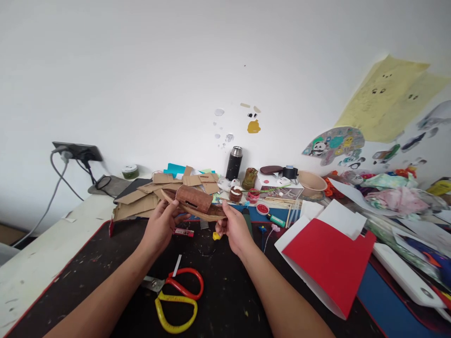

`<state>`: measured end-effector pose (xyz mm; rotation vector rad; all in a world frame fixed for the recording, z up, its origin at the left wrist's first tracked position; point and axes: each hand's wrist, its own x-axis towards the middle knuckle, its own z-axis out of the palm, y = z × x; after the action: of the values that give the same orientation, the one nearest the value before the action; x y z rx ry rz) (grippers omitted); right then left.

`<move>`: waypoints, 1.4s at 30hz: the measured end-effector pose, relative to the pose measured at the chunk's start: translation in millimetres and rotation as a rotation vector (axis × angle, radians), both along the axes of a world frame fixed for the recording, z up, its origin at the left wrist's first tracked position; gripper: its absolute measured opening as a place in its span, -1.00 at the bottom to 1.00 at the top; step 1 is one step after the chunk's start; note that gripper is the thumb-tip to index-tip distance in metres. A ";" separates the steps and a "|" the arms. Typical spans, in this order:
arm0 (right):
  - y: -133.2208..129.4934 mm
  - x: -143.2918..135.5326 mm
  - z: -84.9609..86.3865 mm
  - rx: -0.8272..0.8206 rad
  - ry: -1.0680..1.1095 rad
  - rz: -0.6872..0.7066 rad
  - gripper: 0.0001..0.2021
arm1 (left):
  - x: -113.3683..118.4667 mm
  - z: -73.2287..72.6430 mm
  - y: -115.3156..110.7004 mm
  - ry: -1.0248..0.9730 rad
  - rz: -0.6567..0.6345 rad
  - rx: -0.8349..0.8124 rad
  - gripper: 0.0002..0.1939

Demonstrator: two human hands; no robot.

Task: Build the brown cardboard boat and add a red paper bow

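Observation:
A small brown model boat (194, 199), with pointed ends and an arched cabin with a slot in its side, is held up above the dark mat. My left hand (162, 219) pinches its left end between thumb and fingers. At the other end, my right hand (235, 227) grips the hull, thumb on top and fingers curled below. Under the boat, a red stick-like item (183, 232) and a small yellow piece (216, 236) lie on the mat. Scissors (179, 300) with one red and one yellow handle rest nearer me, blades partly behind my left forearm.
Cardboard pieces (136, 206) are stacked at the back left. A black flask (234, 163) stands against the wall, beside jars and a white box (280, 185). Folded red paper (331, 258) lies to the right, near a cluttered heap. A power strip (77, 151) with cables sits far left.

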<state>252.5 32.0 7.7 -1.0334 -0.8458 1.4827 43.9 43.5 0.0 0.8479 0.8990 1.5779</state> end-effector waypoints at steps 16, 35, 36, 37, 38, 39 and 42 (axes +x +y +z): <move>-1.1 1.1 4.0 0.220 -0.090 -0.155 -0.42 | -6.4 4.1 0.2 0.219 0.179 0.128 -0.54; 1.5 0.0 -2.5 0.108 -0.035 -0.034 -0.38 | 9.5 8.0 -17.6 0.444 0.124 0.255 -0.54; 1.5 0.2 -2.5 0.105 -0.032 -0.035 -0.38 | 9.8 8.5 -18.6 0.450 0.130 0.262 -0.54; 1.6 0.4 -2.4 0.103 -0.029 -0.035 -0.39 | 9.9 8.8 -19.4 0.457 0.135 0.268 -0.54; 1.8 0.5 -2.4 0.101 -0.026 -0.035 -0.38 | 9.7 8.8 -19.9 0.468 0.140 0.272 -0.54; 1.9 0.6 -2.5 0.100 -0.022 -0.035 -0.38 | 9.4 8.5 -20.1 0.481 0.141 0.274 -0.54; 2.2 0.6 -2.5 0.098 -0.010 -0.038 -0.36 | 7.6 5.2 -19.7 0.524 0.137 0.276 -0.57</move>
<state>253.1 34.1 5.2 -0.9799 -0.8928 1.3909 51.5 23.8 5.2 1.4673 1.1374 1.6498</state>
